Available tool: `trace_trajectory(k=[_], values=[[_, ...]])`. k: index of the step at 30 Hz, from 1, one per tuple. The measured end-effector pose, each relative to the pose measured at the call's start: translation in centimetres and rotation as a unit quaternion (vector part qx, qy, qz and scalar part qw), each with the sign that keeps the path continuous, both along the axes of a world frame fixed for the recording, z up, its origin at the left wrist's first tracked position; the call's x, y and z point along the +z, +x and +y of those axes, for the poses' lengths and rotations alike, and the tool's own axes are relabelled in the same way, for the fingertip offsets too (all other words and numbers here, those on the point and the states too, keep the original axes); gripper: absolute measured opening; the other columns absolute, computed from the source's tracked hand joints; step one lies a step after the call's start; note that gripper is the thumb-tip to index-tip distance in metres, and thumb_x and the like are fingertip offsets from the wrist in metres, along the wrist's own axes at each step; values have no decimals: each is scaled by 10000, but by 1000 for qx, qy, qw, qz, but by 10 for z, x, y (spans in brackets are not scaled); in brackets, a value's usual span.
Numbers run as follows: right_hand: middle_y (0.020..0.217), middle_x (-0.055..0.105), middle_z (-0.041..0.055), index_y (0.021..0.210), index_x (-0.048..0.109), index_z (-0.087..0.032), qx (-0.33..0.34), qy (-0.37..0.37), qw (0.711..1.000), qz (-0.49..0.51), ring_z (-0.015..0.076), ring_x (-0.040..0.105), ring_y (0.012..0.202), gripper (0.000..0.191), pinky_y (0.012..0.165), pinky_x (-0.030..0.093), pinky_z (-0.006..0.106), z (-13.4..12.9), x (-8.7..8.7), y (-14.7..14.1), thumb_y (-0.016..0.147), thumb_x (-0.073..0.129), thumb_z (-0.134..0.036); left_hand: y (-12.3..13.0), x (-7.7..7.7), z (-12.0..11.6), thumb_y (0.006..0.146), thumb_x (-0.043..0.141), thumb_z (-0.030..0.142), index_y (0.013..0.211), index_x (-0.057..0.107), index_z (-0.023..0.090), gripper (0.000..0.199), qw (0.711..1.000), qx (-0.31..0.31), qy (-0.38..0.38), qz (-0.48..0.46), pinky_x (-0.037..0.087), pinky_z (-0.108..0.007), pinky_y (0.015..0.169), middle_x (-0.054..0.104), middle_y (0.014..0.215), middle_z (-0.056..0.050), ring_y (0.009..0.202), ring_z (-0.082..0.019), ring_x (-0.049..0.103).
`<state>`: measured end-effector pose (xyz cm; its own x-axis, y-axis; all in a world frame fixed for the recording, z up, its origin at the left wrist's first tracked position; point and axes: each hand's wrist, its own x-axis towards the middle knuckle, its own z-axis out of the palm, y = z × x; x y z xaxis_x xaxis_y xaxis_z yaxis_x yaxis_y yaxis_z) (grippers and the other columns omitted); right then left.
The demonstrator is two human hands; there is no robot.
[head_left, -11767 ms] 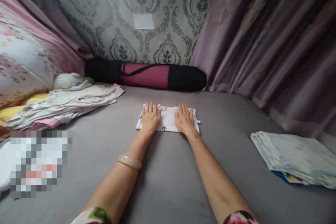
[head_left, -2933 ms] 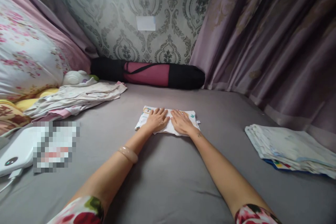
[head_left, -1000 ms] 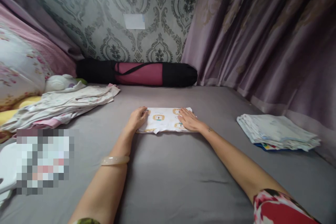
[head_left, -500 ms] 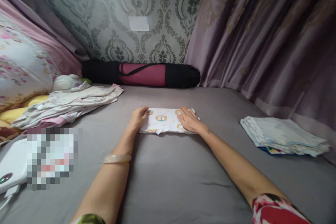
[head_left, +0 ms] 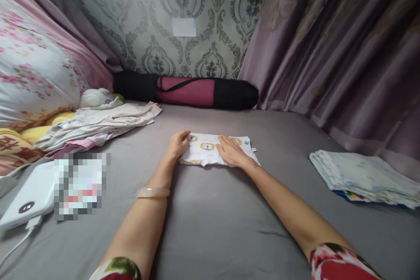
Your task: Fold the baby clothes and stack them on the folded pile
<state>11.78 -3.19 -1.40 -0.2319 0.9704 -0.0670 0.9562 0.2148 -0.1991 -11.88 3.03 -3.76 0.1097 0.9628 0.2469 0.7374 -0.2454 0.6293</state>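
Basically it all comes down to the cloth [head_left: 213, 154]: white, printed, lying folded on the grey sheet [head_left: 210, 218] with a bare hand at either side. The left hand [head_left: 179, 143] is cupped over the cloth's left end, fingers curled, but whether they're pinching the edge or just resting against it, I can't make out. The right hand [head_left: 232, 152] is palm down on top, right of the cloth's middle, fingers stretched out and not gripping anything.

Looks like smoothing to me. If so, I'd let the left hand anchor its end and sweep the right one lightly toward the tag [head_left: 254, 150] on the cloth's right edge, so creases run off the end instead of bunching up. Watch the cloth's near edge too: a small flap [head_left: 205, 164] pokes out there, probably worth tucking in before pressing harder. Fabric seems thin, so shoving would likely drag the layers out of line.

Around it: a pale folded stack [head_left: 364, 177] well right of the cloth, rumpled clothes [head_left: 108, 124] off to its left and a bit beyond, a white device [head_left: 36, 194] with a cable well left and nearer, and a long bag [head_left: 185, 92] beyond the cloth.
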Motion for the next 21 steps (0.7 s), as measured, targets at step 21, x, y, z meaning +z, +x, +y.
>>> trace_trajectory(k=[21], values=[[1581, 234, 160, 1494, 303, -36, 7, -10, 1000, 22, 260, 171, 1467, 641, 1180, 99, 433, 8, -5, -55, 992, 196, -421, -12, -5, 9, 812, 399, 58, 1134, 705, 136, 451, 995, 68, -6, -76, 471, -300, 955, 727, 1104, -95, 1045, -197, 654]])
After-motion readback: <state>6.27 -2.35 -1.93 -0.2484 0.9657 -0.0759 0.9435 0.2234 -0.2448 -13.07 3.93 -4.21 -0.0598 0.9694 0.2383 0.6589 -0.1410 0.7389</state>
